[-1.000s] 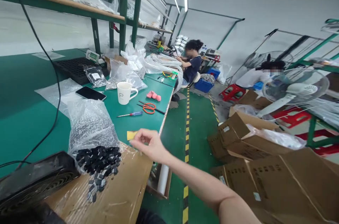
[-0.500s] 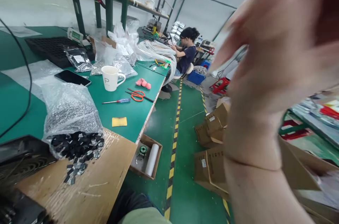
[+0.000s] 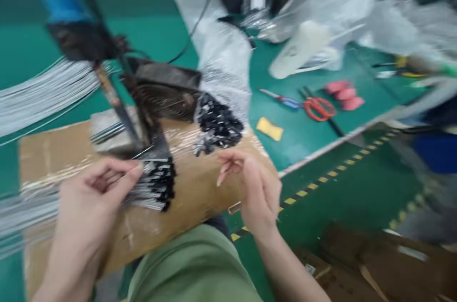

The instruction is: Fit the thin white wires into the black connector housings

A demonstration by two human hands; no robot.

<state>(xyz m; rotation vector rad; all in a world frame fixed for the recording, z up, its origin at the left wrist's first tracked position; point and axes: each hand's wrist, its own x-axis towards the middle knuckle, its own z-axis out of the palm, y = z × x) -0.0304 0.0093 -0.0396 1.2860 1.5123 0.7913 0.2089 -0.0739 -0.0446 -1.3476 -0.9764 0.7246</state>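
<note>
My left hand (image 3: 92, 199) has its grip pinched at the wires (image 3: 144, 199), on the cardboard's (image 3: 202, 192) left; blur hides what it holds. My right hand (image 3: 256, 188) curls; I can't tell if it's holding anything. The black bits (image 3: 219, 123) lie just beyond it, probably for easy reach.

PLACE: workshop | green workbench (image 3: 293, 146) | black-tipped wires (image 3: 153, 188) | screwdriver (image 3: 287, 101), scissors (image 3: 319, 108) | yellow-black floor stripe (image 3: 307, 189) | apparently brown cartons (image 3: 403, 264), blurred
</note>
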